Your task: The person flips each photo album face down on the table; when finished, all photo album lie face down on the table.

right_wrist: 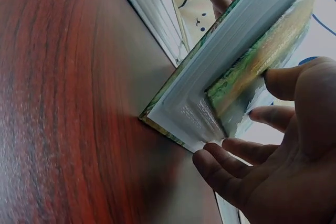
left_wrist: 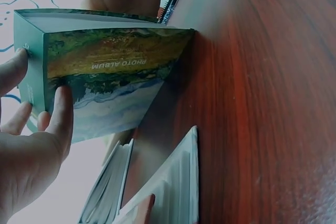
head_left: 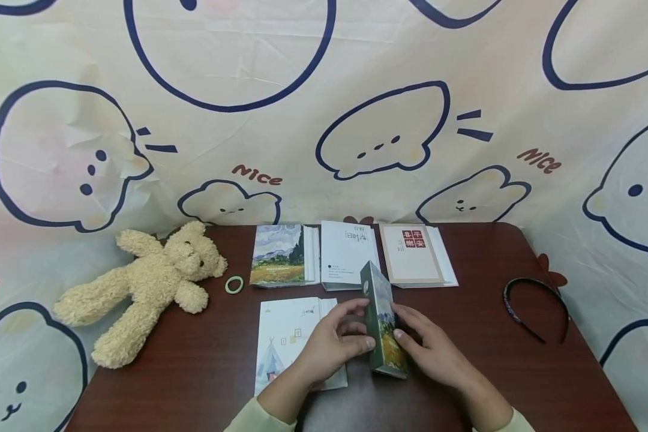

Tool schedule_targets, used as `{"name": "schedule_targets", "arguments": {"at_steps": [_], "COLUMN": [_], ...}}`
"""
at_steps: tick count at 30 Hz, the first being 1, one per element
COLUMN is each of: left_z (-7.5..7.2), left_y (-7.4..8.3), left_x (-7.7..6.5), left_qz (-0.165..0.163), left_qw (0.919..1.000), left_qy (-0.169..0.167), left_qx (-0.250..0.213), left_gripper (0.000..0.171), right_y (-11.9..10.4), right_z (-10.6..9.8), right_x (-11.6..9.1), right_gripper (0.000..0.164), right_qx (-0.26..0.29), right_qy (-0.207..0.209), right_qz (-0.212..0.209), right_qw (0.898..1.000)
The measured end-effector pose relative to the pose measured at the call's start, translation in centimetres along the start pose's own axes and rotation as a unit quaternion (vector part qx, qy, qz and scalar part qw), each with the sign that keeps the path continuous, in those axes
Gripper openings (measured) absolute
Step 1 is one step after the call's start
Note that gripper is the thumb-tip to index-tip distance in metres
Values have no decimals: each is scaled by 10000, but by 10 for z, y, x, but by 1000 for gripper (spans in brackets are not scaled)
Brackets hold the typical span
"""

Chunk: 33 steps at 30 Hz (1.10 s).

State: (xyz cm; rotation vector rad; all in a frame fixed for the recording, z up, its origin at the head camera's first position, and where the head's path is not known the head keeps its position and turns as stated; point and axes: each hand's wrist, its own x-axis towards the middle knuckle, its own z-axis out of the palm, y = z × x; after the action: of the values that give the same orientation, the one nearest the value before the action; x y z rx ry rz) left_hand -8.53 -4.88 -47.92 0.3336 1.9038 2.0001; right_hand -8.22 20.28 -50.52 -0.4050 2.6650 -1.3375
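A green photo album (head_left: 383, 318) with a painted landscape on its cover stands upright on edge, its spine toward the person. My left hand (head_left: 335, 345) grips it at the spine side, with fingers (left_wrist: 63, 111) on the spine and cover in the left wrist view. From the other side my right hand (head_left: 437, 348) holds the album's cover, thumb on the painted face. Pages show between its covers in the right wrist view, and the front cover (right_wrist: 262, 56) leans slightly away from them. A white album with a tent picture (head_left: 272, 354) lies beside the left hand, partly covered by it.
Behind the hands lie a landscape album (head_left: 278, 255), a white album (head_left: 348, 255) and a cream album with a red seal (head_left: 413, 258). A teddy bear (head_left: 151, 282) and a pale green ring (head_left: 227, 287) are at left, a dark headband (head_left: 509, 305) at right.
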Motion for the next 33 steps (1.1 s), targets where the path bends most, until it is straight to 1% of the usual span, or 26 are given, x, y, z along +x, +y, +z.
{"name": "schedule_targets", "arguments": {"at_steps": [7, 11, 14, 23, 29, 33], "left_z": [1, 2, 3, 5, 8, 11], "left_y": [4, 7, 9, 12, 15, 18], "left_x": [0, -1, -1, -1, 0, 1], "left_qz": [3, -2, -2, 0, 48, 116], "left_qw": [9999, 9998, 9998, 9999, 9996, 9991], "left_qy": [23, 29, 25, 26, 46, 61], "left_qx": [-152, -196, -183, 100, 271, 393], "left_gripper": [64, 63, 62, 62, 62, 63], "right_y": [-5, -10, -14, -32, -43, -48], "right_z": [2, 2, 2, -6, -13, -17], "right_x": [2, 2, 1, -1, -2, -2], "right_gripper": [52, 51, 51, 53, 57, 58], "right_qx": [130, 363, 493, 690, 581, 618], "right_qy": [55, 53, 51, 36, 208, 170], "right_qz": [-132, -183, -316, -712, -990, -1067], "right_qw": [9998, 9992, 9983, 9951, 9932, 9922]}}
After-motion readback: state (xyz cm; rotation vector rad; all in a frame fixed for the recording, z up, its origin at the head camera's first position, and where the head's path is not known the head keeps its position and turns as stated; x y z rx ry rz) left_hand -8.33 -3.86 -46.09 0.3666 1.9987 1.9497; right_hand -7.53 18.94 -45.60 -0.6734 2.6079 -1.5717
